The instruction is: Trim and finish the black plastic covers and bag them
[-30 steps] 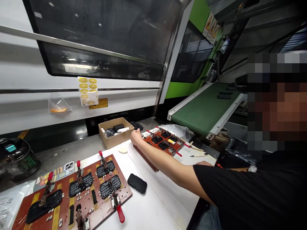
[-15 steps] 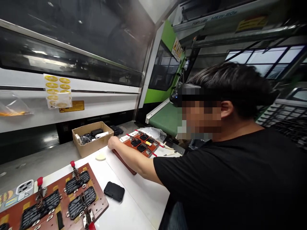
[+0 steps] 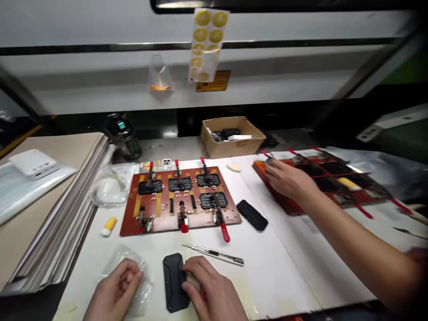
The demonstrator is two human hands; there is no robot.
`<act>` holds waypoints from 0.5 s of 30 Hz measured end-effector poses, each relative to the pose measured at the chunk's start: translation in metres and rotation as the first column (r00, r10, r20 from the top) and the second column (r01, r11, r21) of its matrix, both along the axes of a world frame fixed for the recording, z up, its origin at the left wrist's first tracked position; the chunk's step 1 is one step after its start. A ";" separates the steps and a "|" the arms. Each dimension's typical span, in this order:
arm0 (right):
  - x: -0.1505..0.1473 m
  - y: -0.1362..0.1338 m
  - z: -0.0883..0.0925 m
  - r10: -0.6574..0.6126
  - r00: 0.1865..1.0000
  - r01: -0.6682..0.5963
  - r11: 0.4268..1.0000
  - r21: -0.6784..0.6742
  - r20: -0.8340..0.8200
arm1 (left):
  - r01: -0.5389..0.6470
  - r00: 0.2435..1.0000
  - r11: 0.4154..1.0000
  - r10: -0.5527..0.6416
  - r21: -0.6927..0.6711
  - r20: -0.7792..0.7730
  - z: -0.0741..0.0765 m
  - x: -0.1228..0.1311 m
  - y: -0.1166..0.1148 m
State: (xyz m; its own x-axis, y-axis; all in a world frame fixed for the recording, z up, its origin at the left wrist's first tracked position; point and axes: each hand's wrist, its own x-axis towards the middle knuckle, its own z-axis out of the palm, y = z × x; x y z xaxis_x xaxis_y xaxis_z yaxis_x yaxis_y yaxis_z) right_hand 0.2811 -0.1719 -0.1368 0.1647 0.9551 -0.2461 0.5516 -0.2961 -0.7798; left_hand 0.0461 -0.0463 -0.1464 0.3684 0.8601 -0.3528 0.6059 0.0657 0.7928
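Black panel (image 3: 175, 283) lies flat on the counter (image 3: 274, 267) in front of the clamp board (image 3: 202, 220), off it. Right hand (image 3: 214, 290) is at the panel's right edge, thumb and fingertips curled in, contact blurred; can't tell if the grip has hold of the panel or of something pale showing between the fingers. Left hand (image 3: 115, 285), also in front of the clamp board, sits left of the panel and apart from it, fingers half curled over a clear plastic bag (image 3: 143, 292); can't tell if that grip has the film or is released. Progress, judged from layout: partway. Done, by the look: four black ribbed parts (image 3: 157, 186) set on the clamp board, clamp arms reaching over them. Left, probably: the panel and a second panel (image 3: 252, 215), loose just right of the clamp board; can't tell if either is finished. Further out: utility knife (image 3: 216, 253) in front of the clamp board, cardboard box (image 3: 217, 149) behind it, another person's hand (image 3: 287, 178) to its right.
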 end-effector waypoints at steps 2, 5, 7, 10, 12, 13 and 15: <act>-0.005 0.011 -0.001 0.104 0.991 -0.099 0.993 -0.058 0.081 | 0.020 1.000 0.999 -0.020 -0.039 0.021 -0.011 -0.001 0.001; -0.019 0.030 0.003 0.281 0.924 -0.226 0.948 -0.222 0.258 | 0.016 0.999 0.998 -0.013 -0.063 0.038 -0.010 0.002 -0.002; -0.028 0.039 0.007 0.331 0.877 -0.239 0.930 -0.281 0.349 | 0.008 0.999 0.997 -0.004 -0.079 0.053 -0.006 0.003 -0.003; -0.029 0.042 0.013 0.260 0.880 -0.167 0.953 -0.254 0.397 | -0.012 0.997 0.995 0.019 -0.095 0.077 -0.008 0.001 -0.002; -0.019 0.037 0.016 0.188 0.919 -0.110 0.966 -0.234 0.345 | -0.032 0.994 0.993 0.043 -0.113 0.102 -0.012 -0.001 0.000; -0.013 0.033 0.018 0.155 0.944 -0.093 0.972 -0.216 0.291 | -0.045 0.991 0.991 0.060 -0.128 0.118 -0.015 -0.001 0.000; 0.000 0.024 0.021 0.081 0.987 -0.057 0.985 -0.165 0.143 | -0.063 0.983 0.983 0.092 -0.174 0.160 -0.017 0.001 0.000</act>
